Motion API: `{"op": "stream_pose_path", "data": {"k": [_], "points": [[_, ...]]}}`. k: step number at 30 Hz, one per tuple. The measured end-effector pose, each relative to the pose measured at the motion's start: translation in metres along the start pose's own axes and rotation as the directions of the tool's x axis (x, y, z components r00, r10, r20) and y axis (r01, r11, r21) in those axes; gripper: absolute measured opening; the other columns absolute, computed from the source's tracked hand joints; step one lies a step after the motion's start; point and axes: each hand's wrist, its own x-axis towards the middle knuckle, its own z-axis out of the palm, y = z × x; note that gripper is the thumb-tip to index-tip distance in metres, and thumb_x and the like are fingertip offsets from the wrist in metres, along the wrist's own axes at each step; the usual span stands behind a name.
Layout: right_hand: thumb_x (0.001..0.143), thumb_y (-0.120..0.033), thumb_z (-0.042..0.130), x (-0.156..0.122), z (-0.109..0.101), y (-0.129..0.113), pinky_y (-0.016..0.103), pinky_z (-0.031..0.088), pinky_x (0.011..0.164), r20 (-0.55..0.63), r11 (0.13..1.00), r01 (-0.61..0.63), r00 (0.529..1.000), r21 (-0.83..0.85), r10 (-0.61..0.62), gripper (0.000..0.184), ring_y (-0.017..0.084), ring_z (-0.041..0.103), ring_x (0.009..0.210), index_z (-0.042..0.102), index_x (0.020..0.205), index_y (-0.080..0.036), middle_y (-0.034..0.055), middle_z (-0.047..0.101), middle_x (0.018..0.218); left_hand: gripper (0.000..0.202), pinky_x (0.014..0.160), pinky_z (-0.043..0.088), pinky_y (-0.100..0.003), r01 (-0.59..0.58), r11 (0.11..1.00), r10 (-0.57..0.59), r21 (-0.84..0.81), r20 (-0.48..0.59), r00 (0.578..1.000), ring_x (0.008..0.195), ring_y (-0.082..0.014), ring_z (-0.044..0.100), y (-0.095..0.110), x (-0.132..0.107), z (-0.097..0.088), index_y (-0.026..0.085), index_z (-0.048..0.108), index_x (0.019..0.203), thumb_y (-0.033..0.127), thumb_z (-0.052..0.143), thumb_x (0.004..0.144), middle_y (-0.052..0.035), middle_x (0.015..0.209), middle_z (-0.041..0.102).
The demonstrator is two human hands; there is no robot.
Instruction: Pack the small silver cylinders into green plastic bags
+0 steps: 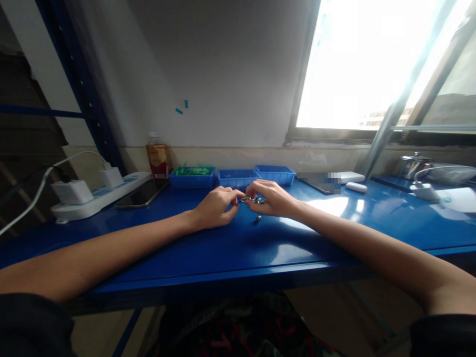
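At the bottom middle of the frame was patterned clothing (230,327), just below the front edge of the blue desk (208,253). Past that edge, a little right of centre, a loose metal piece (258,218) lay on the desk, apart from both hands and near the right one.

Just beyond it, the hands met around the middle of the frame. The right hand (273,198) had its fingers curled around a few small metal pieces (256,200), which showed between thumb and fingertips. The left hand (217,208) had its thumb and forefinger drawn narrow at the left end of that metal; whether they pinched it or only touched it, I could not tell. How the pieces fitted together was too small to make out.

Handling parts this small well called, in my judgement, for a steady right hand, with the spare pieces tucked deeper into the palm, while the left fingertips did the fine work. Keeping both hands low over the desk would have made a drop harmless, and the loose piece was best kept clear of the right wrist.

Farther back, across the middle, stood a blue tray with green pieces (191,181), a middle blue tray (238,179) and a right blue tray (277,177). A bottle (158,161) stood behind them to the left, and a bright window (357,64) filled the upper right.
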Motion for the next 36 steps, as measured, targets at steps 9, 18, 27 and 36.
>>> {"op": "stream_pose_path", "data": {"k": [9, 18, 27, 36], "points": [[0.087, -0.032, 0.055, -0.0017, 0.0036, -0.0017, 0.023, 0.043, 0.062, 0.041, 0.997, -0.08, 0.996, -0.007, 0.08, 0.014, 0.013, 0.058, 0.065, 0.056, 0.084, -0.018, 0.0017, 0.062, 0.072, 0.013, 0.07, 0.041, -0.03, -0.018, 0.994, 0.031, 0.111, -0.119, 0.992, 0.058, -0.0136, 0.057, 0.0012, -0.0008, 0.0025, 0.017, 0.057, 0.093, 0.029, 0.053, 0.088, 0.0012, 0.067, 0.065], [0.089, -0.032, 0.053, -0.0016, 0.0023, -0.0011, 0.027, 0.045, 0.068, 0.011, 0.99, 0.047, 0.999, -0.132, -0.046, 0.016, 0.016, 0.06, 0.072, 0.055, 0.096, -0.018, 0.0034, 0.064, 0.078, 0.019, 0.07, 0.042, -0.03, 0.047, 0.993, -0.036, 0.105, -0.105, 0.994, 0.066, -0.0158, 0.06, 0.0001, 0.0001, 0.0024, 0.016, 0.061, 0.092, 0.031, 0.049, 0.09, -0.001, 0.069, 0.065], [0.088, -0.025, 0.051, 0.0013, 0.0041, -0.0011, 0.027, 0.045, 0.066, -0.013, 0.978, 0.126, 0.992, -0.164, -0.129, 0.008, 0.015, 0.059, 0.067, 0.056, 0.09, -0.019, 0.0029, 0.065, 0.074, 0.019, 0.073, 0.044, -0.03, 0.044, 0.999, -0.044, 0.008, -0.048, 0.998, 0.073, -0.0172, 0.06, -0.0012, -0.0001, 0.0028, 0.016, 0.062, 0.098, 0.027, 0.049, 0.089, -0.0029, 0.074, 0.066], [0.088, -0.029, 0.053, -0.0005, -0.0007, 0.0013, 0.025, 0.044, 0.063, 0.003, 0.99, 0.106, 0.994, -0.095, -0.107, 0.01, 0.014, 0.058, 0.067, 0.053, 0.088, -0.019, 0.0027, 0.063, 0.074, 0.022, 0.074, 0.046, -0.029, -0.009, 0.991, 0.008, -0.136, -0.011, 1.0, 0.073, -0.0159, 0.061, -0.005, -0.001, 0.0028, 0.015, 0.059, 0.105, 0.017, 0.042, 0.09, -0.0023, 0.073, 0.066]]}}
